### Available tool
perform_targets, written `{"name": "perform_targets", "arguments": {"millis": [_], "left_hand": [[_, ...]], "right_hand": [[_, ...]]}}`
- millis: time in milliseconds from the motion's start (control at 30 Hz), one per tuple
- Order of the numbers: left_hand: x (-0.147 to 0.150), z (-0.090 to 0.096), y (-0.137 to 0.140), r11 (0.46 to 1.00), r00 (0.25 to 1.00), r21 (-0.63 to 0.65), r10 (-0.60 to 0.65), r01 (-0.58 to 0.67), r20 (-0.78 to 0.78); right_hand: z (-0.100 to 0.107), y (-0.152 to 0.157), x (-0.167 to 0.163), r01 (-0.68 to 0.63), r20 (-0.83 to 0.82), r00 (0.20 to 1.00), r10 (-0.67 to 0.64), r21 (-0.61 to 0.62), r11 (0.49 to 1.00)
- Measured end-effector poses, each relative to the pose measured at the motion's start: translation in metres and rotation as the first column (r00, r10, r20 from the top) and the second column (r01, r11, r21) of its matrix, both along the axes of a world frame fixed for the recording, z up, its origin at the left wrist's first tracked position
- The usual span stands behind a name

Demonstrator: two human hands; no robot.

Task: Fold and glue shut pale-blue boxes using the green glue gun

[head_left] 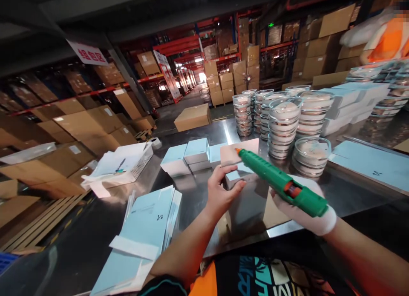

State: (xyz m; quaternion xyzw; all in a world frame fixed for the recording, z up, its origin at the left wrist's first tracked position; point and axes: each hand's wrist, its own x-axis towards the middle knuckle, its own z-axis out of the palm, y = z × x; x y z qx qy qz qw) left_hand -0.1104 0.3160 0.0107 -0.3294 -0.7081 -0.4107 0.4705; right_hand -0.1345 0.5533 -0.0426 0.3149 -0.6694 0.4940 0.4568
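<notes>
Left hand (220, 193) fingers pinch the box (247, 202) flap; right hand (306, 213) grips glue gun (281, 183) — nozzle aimed up-left over box, just right of the fingers.

glue gun (283, 184) green, orange tip | box (238, 176) pale blue | glove (306, 219) white

Bowl stacks (283, 125) block far R; flat cartons (143, 232) crowd near L; bare steel (191, 193) btwn.
</notes>
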Motion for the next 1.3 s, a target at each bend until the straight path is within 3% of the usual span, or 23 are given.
{"name": "perform_targets", "arguments": {"millis": [100,167,233,300,400,467,533,567,633,700,767,900,1067,1200,1300], "left_hand": [[0.0,-0.003,0.006,0.999,0.999,-0.043,-0.013,0.011,-0.041],[0.002,-0.004,0.007,0.999,0.999,-0.048,0.002,-0.005,-0.049],[0.003,-0.005,0.005,0.999,0.999,-0.033,0.018,-0.02,-0.043],[0.005,-0.005,0.002,0.999,0.999,-0.002,0.036,-0.036,-0.023],[0.007,-0.005,-0.004,0.997,0.999,0.074,0.03,-0.033,0.044],[0.006,-0.005,-0.008,0.99,0.994,0.138,-0.026,0.01,0.11],[0.004,-0.006,-0.011,0.977,0.98,0.205,-0.089,0.051,0.179],[0.003,-0.007,-0.013,0.971,0.972,0.232,-0.109,0.059,0.209],[0.0,-0.008,-0.016,0.963,0.961,0.262,-0.129,0.062,0.247],[-0.001,-0.008,-0.018,0.96,0.953,0.273,-0.142,0.066,0.269],[-0.002,-0.008,-0.018,0.959,0.946,0.27,-0.161,0.083,0.281],[-0.004,-0.007,-0.01,0.98,0.953,0.171,-0.147,0.104,0.266],[-0.016,-0.017,-0.004,0.995,0.986,0.027,-0.101,0.098,0.134],[-0.026,-0.025,-0.011,0.964,0.963,0.074,-0.246,0.254,-0.108],[-0.026,-0.02,-0.015,0.936,0.932,-0.132,-0.342,0.326,-0.122]], "right_hand": [[0.011,-0.017,0.015,0.037,-0.131,0.991,-0.017,0.148,0.988],[0.015,-0.02,0.017,0.081,-0.184,0.982,-0.052,0.156,0.984],[0.014,-0.015,0.01,0.023,-0.098,0.995,-0.017,0.061,0.998],[0.008,-0.007,-0.003,-0.12,0.096,0.986,0.135,-0.146,0.982],[-0.006,0.006,-0.028,-0.247,0.28,0.885,0.372,-0.396,0.885],[-0.016,0.008,-0.045,-0.302,0.336,0.817,0.468,-0.44,0.845],[-0.026,0.007,-0.063,-0.362,0.44,0.672,0.596,-0.507,0.782],[-0.032,0.006,-0.072,-0.362,0.513,0.588,0.625,-0.524,0.771],[-0.04,0.007,-0.089,-0.296,0.657,0.496,0.568,-0.487,0.822],[-0.044,0.01,-0.1,-0.203,0.725,0.533,0.436,-0.391,0.898],[-0.042,0.012,-0.103,-0.15,0.691,0.626,0.361,-0.348,0.925],[-0.02,0.003,-0.08,-0.27,0.512,0.734,0.447,-0.384,0.883],[0.009,-0.009,-0.048,-0.554,0.256,0.749,0.611,-0.263,0.79],[-0.001,0.0,-0.043,-0.651,0.181,0.726,0.664,-0.13,0.748],[-0.015,0.004,-0.043,-0.601,0.091,0.793,0.603,-0.051,0.798]]}}
